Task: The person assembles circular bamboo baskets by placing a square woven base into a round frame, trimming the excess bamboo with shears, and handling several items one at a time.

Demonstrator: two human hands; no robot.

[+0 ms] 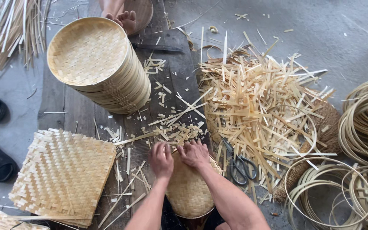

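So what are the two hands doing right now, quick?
Left hand: fingers curled, pressing on the far rim of the round woven bamboo tray.
Right hand: fingers curled on the same rim, beside the left.

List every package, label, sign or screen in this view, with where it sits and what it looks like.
None in view: no packaging, label, sign or screen shows. Only bamboo work lies about, such as the round woven tray under the left hand and right hand, and a stack of trays.
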